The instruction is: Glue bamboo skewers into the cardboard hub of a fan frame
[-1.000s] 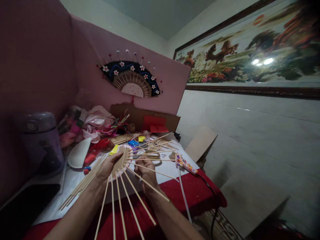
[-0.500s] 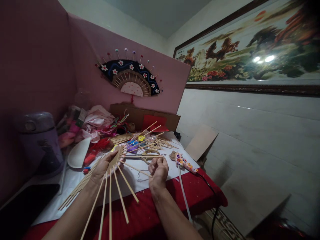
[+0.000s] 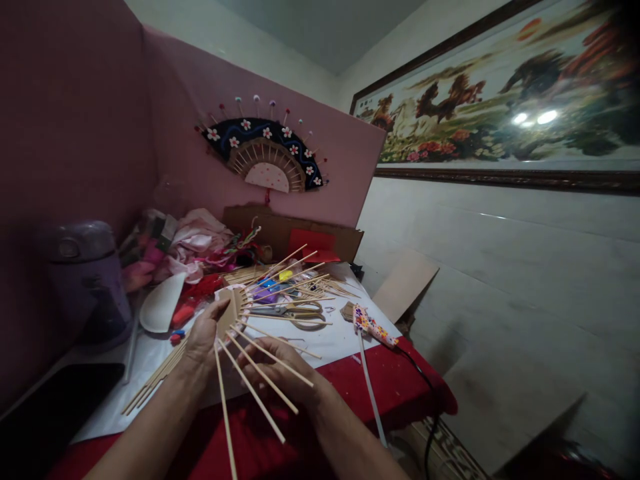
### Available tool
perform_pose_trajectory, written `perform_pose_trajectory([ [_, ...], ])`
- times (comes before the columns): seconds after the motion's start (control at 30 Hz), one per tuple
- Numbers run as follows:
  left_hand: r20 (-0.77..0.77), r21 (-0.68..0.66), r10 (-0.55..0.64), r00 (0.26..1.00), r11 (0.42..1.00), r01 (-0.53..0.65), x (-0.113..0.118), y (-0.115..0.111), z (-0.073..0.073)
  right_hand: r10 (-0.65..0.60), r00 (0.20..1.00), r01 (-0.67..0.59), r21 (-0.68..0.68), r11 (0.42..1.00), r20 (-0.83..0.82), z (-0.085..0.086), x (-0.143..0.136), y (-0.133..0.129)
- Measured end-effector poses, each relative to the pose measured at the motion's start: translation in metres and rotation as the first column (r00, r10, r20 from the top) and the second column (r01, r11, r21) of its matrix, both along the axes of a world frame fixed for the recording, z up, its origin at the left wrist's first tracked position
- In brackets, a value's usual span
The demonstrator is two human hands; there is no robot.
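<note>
Brown cardboard piece [image 3: 230,315], pale scalloped border behind it, is in the left hand [image 3: 204,339], above the near part of the tabletop. Left thumb lies across the cardboard face; the piece is clamped between thumb and the fingers behind. Thin pale wooden sticks [image 3: 270,419] radiate from its edge, rightward and toward the viewer.

Right hand [image 3: 280,367] is under the lower sticks, fingers bent and close together near their inner ends. Sticks cross in front of it; cannot tell whether it pinches one.

Surface: red cloth [image 3: 415,380] with a white sheet [image 3: 343,340] over much of it. Open metal scissors [image 3: 300,311] on the sheet, just beyond the right hand. Flower-patterned glue gun [image 3: 373,327] near the right edge, dark cord trailing off that side. Blue packet [image 3: 269,283], purple packet [image 3: 265,295] and yellow packet [image 3: 285,275] toward the far edge, partly behind sticks; small loose sticks [image 3: 340,287] to their right.

Left side: black flat slab [image 3: 65,393] at the near left corner, purple lidded bottle [image 3: 93,287] beyond it, white half-round dish [image 3: 163,303] right of the bottle. Long stick bundle [image 3: 159,381] beside the left forearm. Black decorated fan [image 3: 260,143] on the pink panel [image 3: 345,153] behind.
</note>
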State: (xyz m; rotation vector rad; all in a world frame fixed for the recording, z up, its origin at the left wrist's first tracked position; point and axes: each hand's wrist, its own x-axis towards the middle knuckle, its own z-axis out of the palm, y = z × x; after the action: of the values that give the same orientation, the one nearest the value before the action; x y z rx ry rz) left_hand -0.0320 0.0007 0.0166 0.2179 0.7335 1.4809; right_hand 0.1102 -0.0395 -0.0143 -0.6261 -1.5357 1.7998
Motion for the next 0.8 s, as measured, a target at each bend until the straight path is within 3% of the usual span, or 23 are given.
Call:
perform_pose_trajectory([
  [0.07, -0.005, 0.012, -0.01, 1.0, 1.0, 0.01, 0.0, 0.0, 0.001, 0.141, 0.99, -0.141, -0.029, 0.99, -0.007, 0.004, 0.003, -0.003],
  [0.17, -0.016, 0.018, 0.001, 1.0, 1.0, -0.001, 0.0, 0.0, 0.002, 0.225, 0.974, -0.225, -0.008, 0.974, -0.019, 0.004, 0.004, -0.003],
  [0.33, -0.038, 0.045, 0.0, 0.999, 0.999, 0.002, 0.002, -0.001, 0.0, 0.223, 0.975, -0.222, 0.022, 0.975, -0.025, -0.006, -0.003, 0.001],
  [0.57, -0.04, 0.021, 0.01, 0.999, 1.0, -0.009, 0.001, 0.0, -0.004, 0.178, 0.982, -0.181, -0.057, 0.982, -0.053, -0.006, -0.005, -0.002],
  [0.63, -0.039, 0.026, 0.007, 0.999, 1.0, -0.006, 0.0, 0.001, -0.003, 0.111, 0.99, -0.118, -0.082, 0.99, -0.083, -0.01, -0.006, 0.001],
  [0.7, -0.027, 0.03, 0.014, 1.0, 0.999, -0.013, 0.0, 0.001, -0.002, -0.075, 0.993, 0.065, -0.109, 0.992, -0.087, -0.017, -0.008, 0.007],
  [0.8, 0.005, 0.009, 0.017, 1.0, 1.0, -0.017, 0.0, 0.0, 0.0, -0.361, 0.929, 0.34, -0.195, 0.92, -0.086, -0.024, -0.011, 0.015],
])
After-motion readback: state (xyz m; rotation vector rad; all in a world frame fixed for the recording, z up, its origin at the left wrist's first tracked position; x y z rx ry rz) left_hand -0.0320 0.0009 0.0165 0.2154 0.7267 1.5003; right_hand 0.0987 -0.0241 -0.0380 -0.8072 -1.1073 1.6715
